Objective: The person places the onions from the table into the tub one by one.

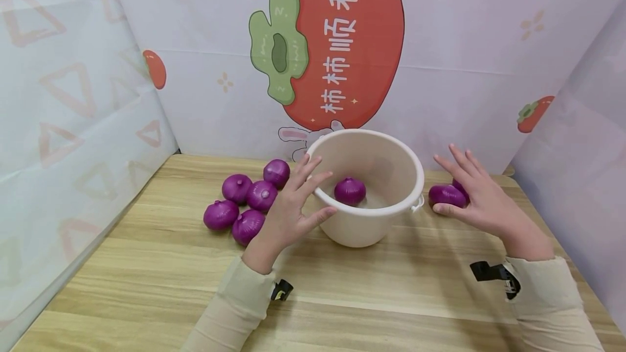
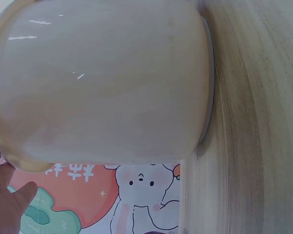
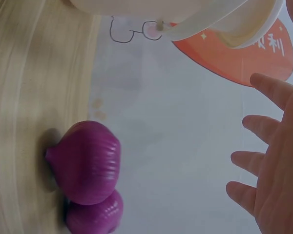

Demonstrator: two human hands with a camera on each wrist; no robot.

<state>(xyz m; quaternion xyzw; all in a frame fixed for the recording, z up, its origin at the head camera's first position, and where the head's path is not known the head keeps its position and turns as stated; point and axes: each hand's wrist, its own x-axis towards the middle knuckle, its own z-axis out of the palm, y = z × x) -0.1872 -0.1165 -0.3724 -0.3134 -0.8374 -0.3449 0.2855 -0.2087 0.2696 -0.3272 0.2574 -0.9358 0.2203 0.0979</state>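
Note:
A cream bucket [image 1: 352, 227] stands upright mid-table, with one purple onion [image 1: 350, 192] lying inside it. At its left rim is my left hand [image 1: 292, 205], fingers spread and nothing held; in the left wrist view the bucket wall [image 2: 102, 83] fills most of the picture. My right hand [image 1: 481, 200] hovers to the right of the bucket, fingers extended and spread. Close by that hand, two onions [image 3: 88, 163] lie on the table, one partly hidden behind the fingers in the head view. Left of the bucket sits a cluster of several purple onions [image 1: 236, 188].
The wooden table [image 1: 146, 281] ends at a printed back sheet [image 1: 205, 107] with a large persimmon picture. Pale sheets [image 1: 73, 96] close off the left and right sides. A white handle [image 1: 418, 203] is fixed at the bucket's right rim.

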